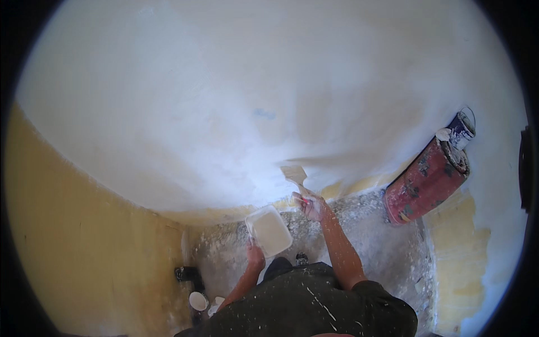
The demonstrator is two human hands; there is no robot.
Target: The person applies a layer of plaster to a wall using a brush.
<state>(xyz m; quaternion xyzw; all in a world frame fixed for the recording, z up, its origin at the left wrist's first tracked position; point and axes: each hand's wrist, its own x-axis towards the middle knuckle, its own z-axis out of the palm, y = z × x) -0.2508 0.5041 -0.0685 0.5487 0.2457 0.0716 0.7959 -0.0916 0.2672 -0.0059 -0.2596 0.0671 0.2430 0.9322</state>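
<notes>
In my right hand (310,205) is a wide flat paintbrush (294,174), its pale, paint-coated head pointing up and to the left against or just in front of the white-painted wall (224,123). A bit of red shows between the fingers closed round its handle. My left hand (256,256) grips the near left side of a white rectangular tub (270,231). Off-white paint or a similar smooth mix lies inside the tub, which I hold lower and to the left of the brush. White smears mark my right hand.
A red, paint-spattered drum (426,182) stands at the right by the wall, with a dark blue bucket (462,130) on top. Yellow wall (84,236) shows at the left. A white round container (198,301) sits on the lower left of the splattered floor (382,241).
</notes>
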